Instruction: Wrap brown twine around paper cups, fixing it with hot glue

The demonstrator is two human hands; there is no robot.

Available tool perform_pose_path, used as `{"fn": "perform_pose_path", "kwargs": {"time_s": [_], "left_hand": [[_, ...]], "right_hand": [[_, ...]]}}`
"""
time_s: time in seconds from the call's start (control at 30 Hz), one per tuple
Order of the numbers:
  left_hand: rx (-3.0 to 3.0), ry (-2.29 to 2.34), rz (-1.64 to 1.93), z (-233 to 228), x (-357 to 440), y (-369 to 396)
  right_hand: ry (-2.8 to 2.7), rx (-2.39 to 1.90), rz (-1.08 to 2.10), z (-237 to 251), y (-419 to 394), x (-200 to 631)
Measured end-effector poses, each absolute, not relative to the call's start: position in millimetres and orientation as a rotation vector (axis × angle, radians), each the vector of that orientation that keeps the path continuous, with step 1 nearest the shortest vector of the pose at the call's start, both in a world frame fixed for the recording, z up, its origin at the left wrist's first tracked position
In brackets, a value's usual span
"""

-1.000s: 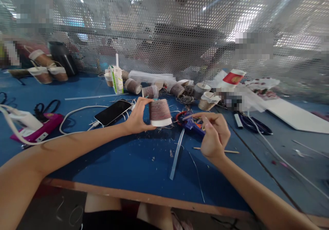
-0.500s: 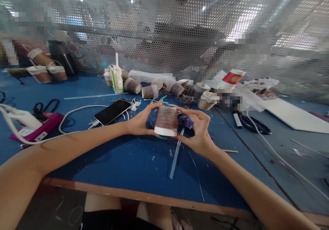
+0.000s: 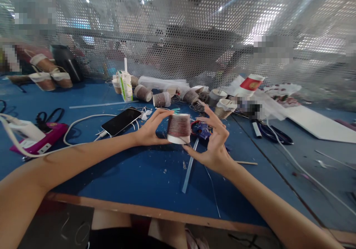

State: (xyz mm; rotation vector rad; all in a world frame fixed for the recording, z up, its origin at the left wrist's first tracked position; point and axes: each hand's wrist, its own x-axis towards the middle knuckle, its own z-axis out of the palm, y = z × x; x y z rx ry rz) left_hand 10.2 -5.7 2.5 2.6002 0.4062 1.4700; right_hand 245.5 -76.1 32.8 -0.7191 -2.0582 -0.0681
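A paper cup wrapped in brown cord is held above the blue table, its white rim facing down. My left hand pinches it from the left, thumb low and fingers at the top. At the cup's right side my right hand is spread, fingers raised away from it. The right thumb tip lies by the lower rim; whether it touches I cannot tell. Behind the right hand is a blue object, partly hidden. From it a translucent stick runs toward me.
Several cord-wrapped cups lie at the back by a drink carton. On the left are a phone on a white cable and a magenta power strip. A white board lies right. A perforated metal screen stands behind.
My right hand has let go of the cup, its fingers opening up and away to the right. The cup has shifted slightly up and left in my left hand.
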Motion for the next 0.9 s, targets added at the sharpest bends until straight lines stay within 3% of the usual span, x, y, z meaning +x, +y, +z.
{"fn": "perform_pose_path", "kwargs": {"time_s": [0.33, 0.9], "left_hand": [[2.442, 0.558, 1.56, -0.5, 9.1, -4.0], [2.279, 0.398, 1.569, -3.0, 11.3, -2.5]], "right_hand": [[-2.385, -0.535, -0.067, 43.0, -90.3, 250.3], [-1.718, -0.856, -0.023, 35.0, -78.1, 264.1]]}}
